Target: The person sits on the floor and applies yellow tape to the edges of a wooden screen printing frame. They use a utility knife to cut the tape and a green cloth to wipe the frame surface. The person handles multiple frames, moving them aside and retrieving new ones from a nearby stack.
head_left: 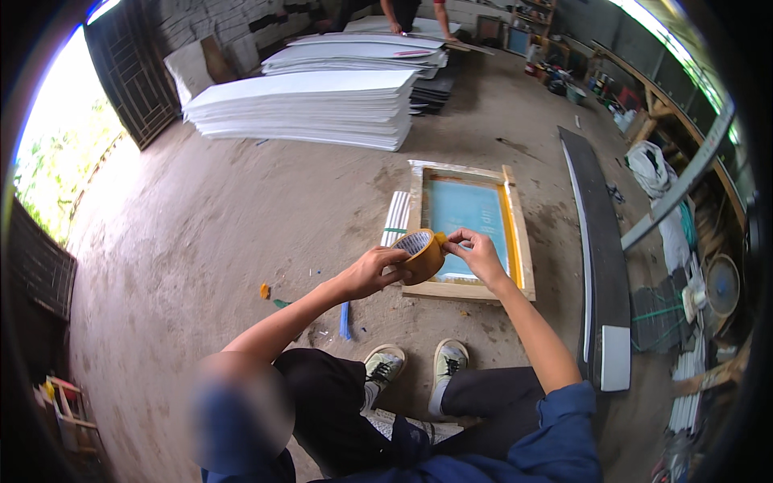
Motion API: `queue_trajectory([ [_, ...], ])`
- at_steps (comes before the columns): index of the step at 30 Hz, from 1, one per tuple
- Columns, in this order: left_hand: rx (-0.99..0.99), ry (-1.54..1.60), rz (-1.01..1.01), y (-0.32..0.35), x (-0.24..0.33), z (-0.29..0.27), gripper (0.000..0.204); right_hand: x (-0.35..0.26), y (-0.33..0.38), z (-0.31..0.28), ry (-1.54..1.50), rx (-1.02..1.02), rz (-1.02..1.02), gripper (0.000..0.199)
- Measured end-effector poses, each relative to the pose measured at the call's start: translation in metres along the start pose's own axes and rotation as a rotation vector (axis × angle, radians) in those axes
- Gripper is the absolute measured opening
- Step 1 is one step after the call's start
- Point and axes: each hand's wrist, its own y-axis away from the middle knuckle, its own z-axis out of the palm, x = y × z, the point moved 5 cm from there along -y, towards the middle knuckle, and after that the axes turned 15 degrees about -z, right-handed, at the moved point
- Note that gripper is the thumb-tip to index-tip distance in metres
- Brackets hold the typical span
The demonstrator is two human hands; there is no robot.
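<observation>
My left hand (372, 272) grips the yellow tape roll (422, 254) above the wooden screen frame (471, 229) — its open core tilted up toward me. My right hand (478, 253) pinches the roll's edge — the tape end itself I can't make out.

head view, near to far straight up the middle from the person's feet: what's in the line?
Sneakers → roll of tape held in both hands → wooden screen frame on the floor → stack of white sheets → another person at the far end.
</observation>
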Motion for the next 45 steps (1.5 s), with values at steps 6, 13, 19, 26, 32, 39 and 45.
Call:
queue_trajectory([
  [6,-0.096,0.014,-0.068,-0.026,0.025,0.029,0.035,0.006,0.031,-0.041,0.088,0.103,0.023,0.016],
  [13,-0.079,-0.204,-0.200,-0.049,0.032,0.049,0.032,0.048,0.056,-0.044,0.017,0.216,0.142,0.017],
  [19,-0.068,-0.347,-0.290,-0.046,0.010,0.042,0.038,0.053,0.052,-0.033,0.098,0.231,0.201,0.017],
  [26,-0.080,-0.121,-0.448,-0.024,-0.064,0.017,0.043,0.088,0.036,0.019,-0.030,0.180,0.302,0.021],
  [32,-0.081,0.206,-0.584,0.024,-0.132,0.027,0.040,0.133,0.041,0.085,0.139,0.141,0.389,0.024],
  [39,-0.039,0.385,-0.701,0.051,-0.183,0.068,0.039,0.166,0.055,0.118,0.135,0.100,0.440,0.021],
  [45,-0.033,0.527,-0.713,0.050,-0.195,0.077,0.037,0.174,0.051,0.120,0.130,0.047,0.458,0.040],
])
